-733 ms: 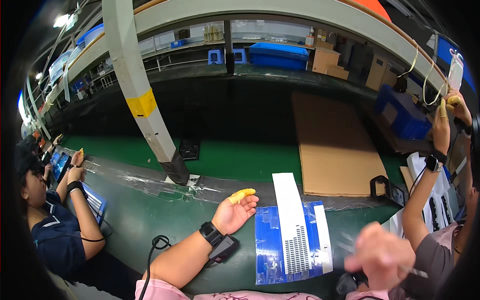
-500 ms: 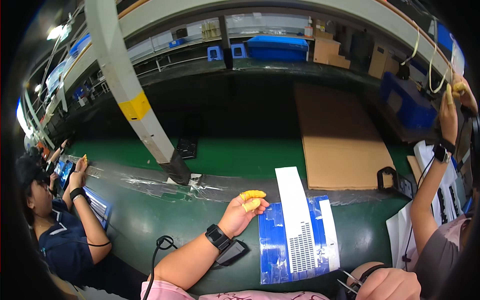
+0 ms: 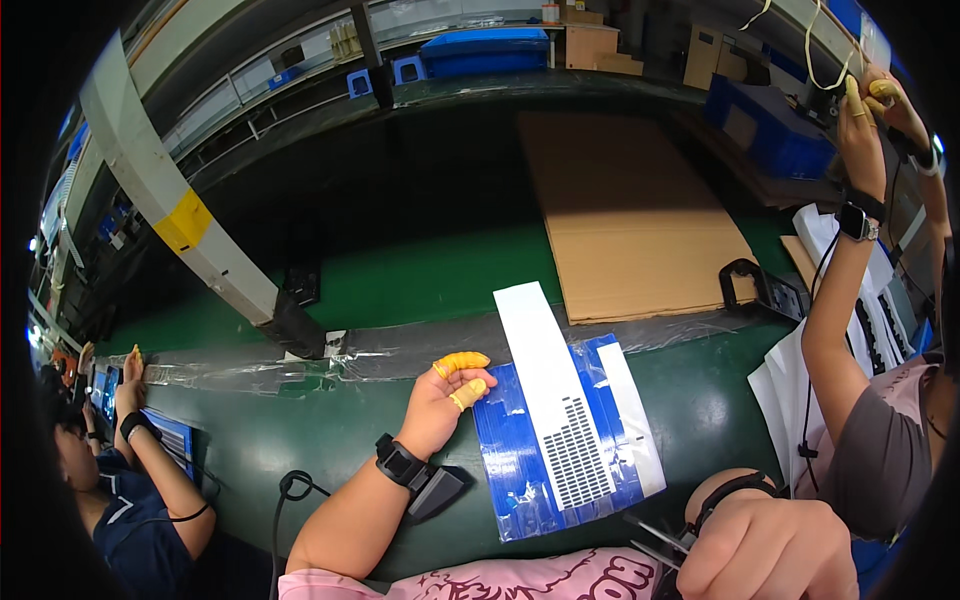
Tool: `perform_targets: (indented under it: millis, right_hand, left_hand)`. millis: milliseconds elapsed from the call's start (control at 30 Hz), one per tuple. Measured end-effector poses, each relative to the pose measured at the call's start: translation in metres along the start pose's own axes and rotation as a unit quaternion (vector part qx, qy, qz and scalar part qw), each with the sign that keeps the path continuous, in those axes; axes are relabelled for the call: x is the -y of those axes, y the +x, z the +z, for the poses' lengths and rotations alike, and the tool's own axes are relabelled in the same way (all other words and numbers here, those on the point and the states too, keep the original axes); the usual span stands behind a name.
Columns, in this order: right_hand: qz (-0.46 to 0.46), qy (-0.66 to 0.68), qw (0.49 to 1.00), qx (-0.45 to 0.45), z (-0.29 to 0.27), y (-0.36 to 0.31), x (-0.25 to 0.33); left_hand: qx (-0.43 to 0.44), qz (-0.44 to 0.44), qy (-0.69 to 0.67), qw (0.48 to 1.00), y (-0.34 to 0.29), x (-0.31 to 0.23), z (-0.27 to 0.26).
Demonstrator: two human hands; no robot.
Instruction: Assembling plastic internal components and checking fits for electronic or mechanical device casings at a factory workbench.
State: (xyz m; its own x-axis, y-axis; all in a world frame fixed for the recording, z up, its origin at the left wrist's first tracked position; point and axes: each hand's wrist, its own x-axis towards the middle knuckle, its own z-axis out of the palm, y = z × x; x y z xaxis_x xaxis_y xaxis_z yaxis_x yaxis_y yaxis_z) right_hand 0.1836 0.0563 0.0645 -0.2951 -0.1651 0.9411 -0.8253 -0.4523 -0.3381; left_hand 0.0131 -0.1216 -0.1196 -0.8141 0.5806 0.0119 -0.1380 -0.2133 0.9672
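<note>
My left hand [image 3: 445, 395] wears yellow finger cots on the thumb and index finger. Its fingers are loosely bent and apart, with the tips beside the upper left edge of a blue board [image 3: 500, 440] covered in clear tape. On that board lie a long white strip sheet [image 3: 545, 350] with rows of small dark labels and a narrower white strip [image 3: 632, 420]. At the lower right, my right hand [image 3: 770, 550] is closed around metal tweezers [image 3: 655, 540], whose prongs point left toward the board's lower edge. The fist hides the rest of the tweezers.
A cardboard sheet [image 3: 640, 230] lies beyond the board on the green table [image 3: 400, 310]. A post [image 3: 190, 200] rises at left, and a black handled device [image 3: 765, 290] stands at right. Co-workers sit on both sides; the right one's raised hands [image 3: 870, 120] are near hanging cords.
The whole view has shifted, so the post, table and board appear farther left and higher. My right hand shows larger, still on the tweezers. The left hand stays beside the board.
</note>
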Motion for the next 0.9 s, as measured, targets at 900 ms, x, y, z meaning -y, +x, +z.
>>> perform_targets:
  millis: [900]
  right_hand:
    - [0.357,-0.533,0.765,0.064,-0.065,-0.054,-0.108]
  left_hand:
    - [0.002,-0.008,0.024,1.0,-0.007,-0.006,-0.005]
